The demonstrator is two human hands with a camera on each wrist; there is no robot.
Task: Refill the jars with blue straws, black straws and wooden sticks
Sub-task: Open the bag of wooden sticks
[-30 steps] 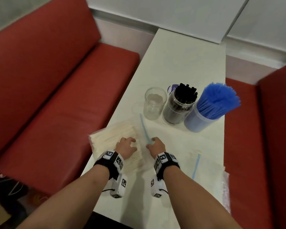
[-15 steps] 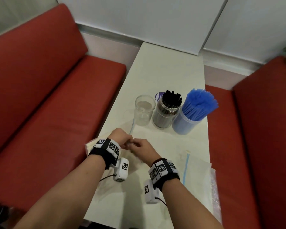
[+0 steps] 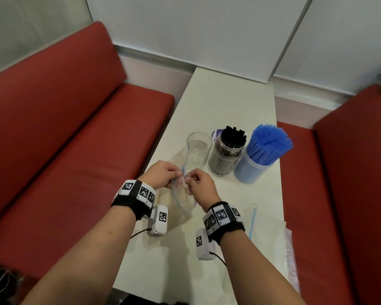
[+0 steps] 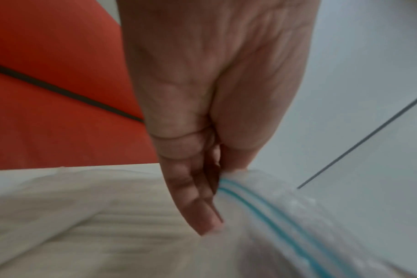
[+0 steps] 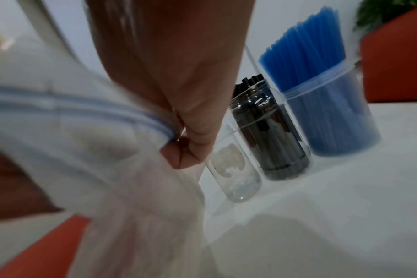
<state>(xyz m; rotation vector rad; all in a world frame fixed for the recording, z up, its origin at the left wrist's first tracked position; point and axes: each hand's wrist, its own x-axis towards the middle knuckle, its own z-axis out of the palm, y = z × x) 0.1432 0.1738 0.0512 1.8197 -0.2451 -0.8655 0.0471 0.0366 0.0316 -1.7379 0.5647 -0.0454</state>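
My left hand (image 3: 165,173) and right hand (image 3: 199,183) both pinch the blue zip edge of a clear bag (image 3: 183,199) holding pale wooden sticks (image 4: 83,216), lifted over the near left part of the white table (image 3: 229,100). The left wrist view has my fingers (image 4: 195,203) on the zip strip (image 4: 262,210); the right wrist view has my fingers (image 5: 188,154) curled on the strip (image 5: 95,111). Just beyond stands an empty clear jar (image 3: 198,148) (image 5: 233,176), then a jar of black straws (image 3: 228,154) (image 5: 271,135) and a jar of blue straws (image 3: 260,155) (image 5: 326,105).
Red bench seats (image 3: 75,139) flank the narrow table on both sides. Flat empty zip bags (image 3: 264,230) lie at the near right of the table. A small purple-and-white disc (image 3: 216,134) peeks out behind the jars.
Both hands have lifted the zip end of the stick bag off the table and brought it up toward the empty jar, the mouth now pulled into a loop. The camera view has tilted up.
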